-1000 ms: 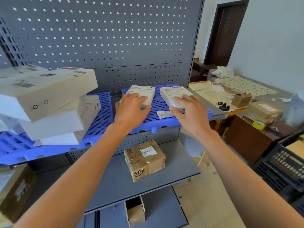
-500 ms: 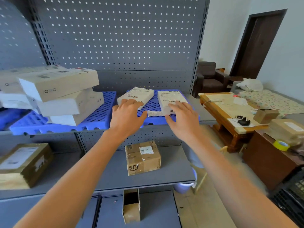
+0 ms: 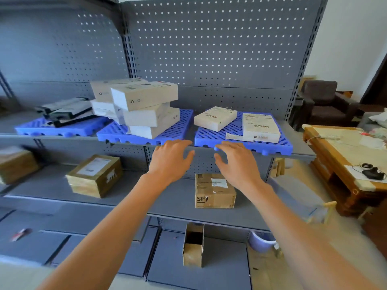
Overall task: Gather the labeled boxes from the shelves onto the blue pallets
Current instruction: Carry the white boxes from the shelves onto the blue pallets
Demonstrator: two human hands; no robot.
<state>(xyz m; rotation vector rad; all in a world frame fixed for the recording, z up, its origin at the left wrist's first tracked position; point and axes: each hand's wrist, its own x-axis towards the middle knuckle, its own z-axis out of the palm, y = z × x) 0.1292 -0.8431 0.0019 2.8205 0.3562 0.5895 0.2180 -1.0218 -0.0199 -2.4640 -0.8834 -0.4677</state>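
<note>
I am holding both hands out in front of the shelving, empty and relaxed: my left hand (image 3: 170, 159) is hovering with loosely spread fingers just below the front lip of the upper shelf (image 3: 301, 154), and my right hand (image 3: 237, 162) is floating beside it, fingers slightly bent, grasping nothing. On that shelf three blue pallets are sitting in a row. The right pallet (image 3: 278, 146) is carrying two flat white labeled boxes, the left one (image 3: 215, 118) lying at an angle and the right one (image 3: 260, 127) lying lengthwise, apart from each other. The middle pallet (image 3: 113, 133) is bearing an untidy stack of white boxes (image 3: 144, 105), and the left pallet (image 3: 33, 128) is holding dark and grey flat packages (image 3: 65, 110). On the lower shelf (image 3: 171, 206) a brown SF carton (image 3: 213, 191) is sitting just under my right hand, with a taped brown box (image 3: 95, 174) well to its left. A small open carton (image 3: 193, 244) is standing on the bottom level. A wooden table (image 3: 326, 155) is standing to the right.
</note>
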